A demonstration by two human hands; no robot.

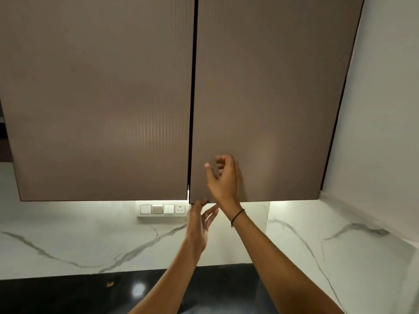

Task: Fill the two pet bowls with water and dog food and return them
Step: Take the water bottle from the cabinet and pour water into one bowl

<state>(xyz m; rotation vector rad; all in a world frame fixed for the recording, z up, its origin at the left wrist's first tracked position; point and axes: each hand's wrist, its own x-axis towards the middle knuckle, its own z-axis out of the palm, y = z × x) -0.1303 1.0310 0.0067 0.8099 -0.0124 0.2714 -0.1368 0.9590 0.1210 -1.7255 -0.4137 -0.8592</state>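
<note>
Pet bowls: neither is in frame, nor any water source or dog food; where they sit cannot be told from this moment; judged step is opening an upper cabinet, presumably to reach the food.

Head view: two brown ribbed doors fill the upper frame, left cabinet door (99, 98) shut flush, right cabinet door (267, 98) with its lower left corner standing slightly proud of the other. Left hand (199, 219) reaches up under that corner, fingertips hooked on the door's bottom edge, grasping it; the remaining fingers spread loose below. Right hand (223, 177) hovers in front of the same door just above its bottom edge, fingers loosely curled, holding nothing, a black cord on the wrist.

Risks, as judgement: purchase is fingertips only on a handleless edge, so a slip could let the door drop back; the door will swing out toward the head and the right hand, which lies in its path; anything leaning against the inside could fall onto the black worktop (226, 291).

Hidden or unclear: cabinet contents fully concealed; whether the right hand touches the door face cannot be told; the worktop is cut off at the bottom edge, only its rear strip below the marble backsplash (68, 241) showing; switch panel (162, 209) under the left door small, details indistinct; both forearms run out of frame.
</note>
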